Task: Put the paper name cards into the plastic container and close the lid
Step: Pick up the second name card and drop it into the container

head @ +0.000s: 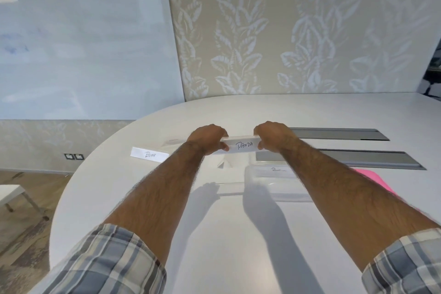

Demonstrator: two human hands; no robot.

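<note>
Both hands hold a name card reading "PANDA" (243,145) in its clear holder, lifted above the white table. My left hand (208,138) grips its left end and my right hand (272,137) grips its right end. A second card reading "BEAR" (149,154) stands on the table to the left. The clear plastic container (269,180) sits open just below and right of the held card, partly hidden by my right forearm; a card with writing lies inside it. A pink lid (368,176) peeks out behind my right arm.
Two grey cable slots (338,133) (372,160) are set into the white table (226,234) on the right. The table's curved edge runs along the left, with wooden floor and a white stool (14,194) beyond. A patterned wall stands behind.
</note>
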